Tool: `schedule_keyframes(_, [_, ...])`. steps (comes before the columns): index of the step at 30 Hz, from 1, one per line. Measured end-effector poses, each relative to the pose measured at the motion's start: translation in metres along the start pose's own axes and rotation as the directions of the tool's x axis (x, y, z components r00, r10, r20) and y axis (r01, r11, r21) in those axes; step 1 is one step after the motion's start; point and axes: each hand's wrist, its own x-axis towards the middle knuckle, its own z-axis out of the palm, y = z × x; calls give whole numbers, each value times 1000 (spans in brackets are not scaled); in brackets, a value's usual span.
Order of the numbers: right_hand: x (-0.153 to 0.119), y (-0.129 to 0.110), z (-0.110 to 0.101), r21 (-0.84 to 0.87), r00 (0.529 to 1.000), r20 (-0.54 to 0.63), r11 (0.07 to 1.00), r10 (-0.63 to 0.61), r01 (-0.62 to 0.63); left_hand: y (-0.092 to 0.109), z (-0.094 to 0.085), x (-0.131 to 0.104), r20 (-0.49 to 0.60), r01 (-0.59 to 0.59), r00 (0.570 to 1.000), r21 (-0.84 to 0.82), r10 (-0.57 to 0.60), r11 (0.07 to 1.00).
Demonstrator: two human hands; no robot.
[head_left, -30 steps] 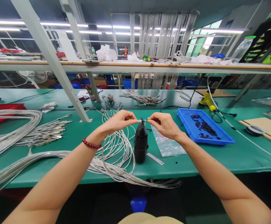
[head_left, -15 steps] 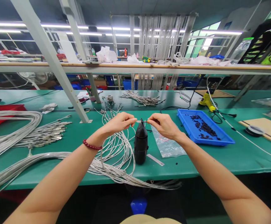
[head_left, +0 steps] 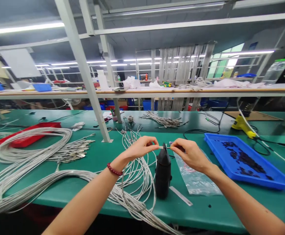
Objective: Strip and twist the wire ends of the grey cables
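A short stretch of thin cable [head_left: 167, 147] runs level between my two hands. My left hand [head_left: 142, 147] pinches its left side between thumb and finger, with a red bead bracelet [head_left: 114, 169] on the wrist. On the other side my right hand [head_left: 189, 153] pinches the right end. Right at the cable, between my hands, is the pointed tip of a black upright tool [head_left: 163, 174] that looks like a hot-air gun. Whether the tip touches the cable I cannot tell. Loose white cables [head_left: 141, 173] lie beside the tool on the left.
A blue tray [head_left: 213, 160] of small black pieces stands at right. Under my right arm lies a clear plastic bag [head_left: 193, 179], near a metal ruler [head_left: 181, 195]. Coiled cables [head_left: 32, 164] and a red tray [head_left: 36, 142] are at left. A metal post [head_left: 90, 78] rises from the green table.
The camera view has tilted up and turned left, so everything sits lower and further right. Both hands keep their pinch on the cable at the tool's tip.
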Motion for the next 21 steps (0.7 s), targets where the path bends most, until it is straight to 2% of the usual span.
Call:
schedule_keyframes(3, [-3,-1,1,-36,999,30,999,-12,13,-1,1,-4,-11,-11,1000,18,12,1000])
schedule_keyframes(7, [-5,10,7,-76,998,57,996,-31,36,-5,2,-6,-31,10,999,61,-8,998])
schedule_keyframes(13, [0,24,10,-32,997,8,996,-78,78,-8,1,-4,-48,11,999,89,-7,996])
schedule_keyframes(21, [-1,6,1,-153,998,29,986,-61,65,-6,7,-1,-55,-71,996,42,73,997])
